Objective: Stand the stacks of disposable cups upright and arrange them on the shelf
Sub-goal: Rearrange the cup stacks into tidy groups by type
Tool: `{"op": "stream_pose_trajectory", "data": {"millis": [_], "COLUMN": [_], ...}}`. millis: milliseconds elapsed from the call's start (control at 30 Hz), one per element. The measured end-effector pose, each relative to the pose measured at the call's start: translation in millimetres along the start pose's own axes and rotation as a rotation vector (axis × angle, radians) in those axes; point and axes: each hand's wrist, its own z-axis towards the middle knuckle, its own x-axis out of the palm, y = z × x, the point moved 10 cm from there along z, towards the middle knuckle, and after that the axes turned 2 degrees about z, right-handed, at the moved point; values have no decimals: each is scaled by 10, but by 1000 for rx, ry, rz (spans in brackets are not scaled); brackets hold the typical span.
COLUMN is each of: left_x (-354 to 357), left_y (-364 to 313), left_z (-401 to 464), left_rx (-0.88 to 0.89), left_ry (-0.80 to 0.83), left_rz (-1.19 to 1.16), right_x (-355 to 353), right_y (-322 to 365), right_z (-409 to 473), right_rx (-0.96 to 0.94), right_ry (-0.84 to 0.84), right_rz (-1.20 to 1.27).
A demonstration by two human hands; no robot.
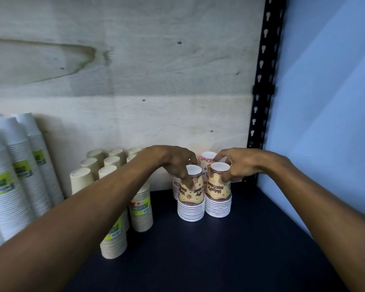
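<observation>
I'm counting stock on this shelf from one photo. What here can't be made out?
Head view:
- Pink cup stacks behind the two front patterned stacks: mostly hidden by those stacks and the left hand and right hand.
- Beige cup stacks: partly covered by the left forearm.
- White cup stacks: cut off by the left edge.
- Green labels: print too blurred to read.

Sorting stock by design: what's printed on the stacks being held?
Yellow-and-brown cartoon birthday print on the held stacks, seen in the head view.
</observation>
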Motion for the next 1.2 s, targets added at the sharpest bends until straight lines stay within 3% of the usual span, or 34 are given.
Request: {"op": "stream_pose_trajectory", "data": {"millis": [400, 633, 1200], "left_x": [-7, 0, 28], "left_y": [64, 20, 31], "left_z": [33, 22, -30], "left_rx": [-28, -27, 21], "left_ry": [-28, -37, -75], "left_rz": [-10, -20, -2], "right_x": [27, 8, 27], "right_y": [44, 106, 96], "right_z": [36, -6, -26], "right_rx": [-55, -98, -118], "right_ry": [10, -78, -86], "right_rz": [-1, -155, -152]}}
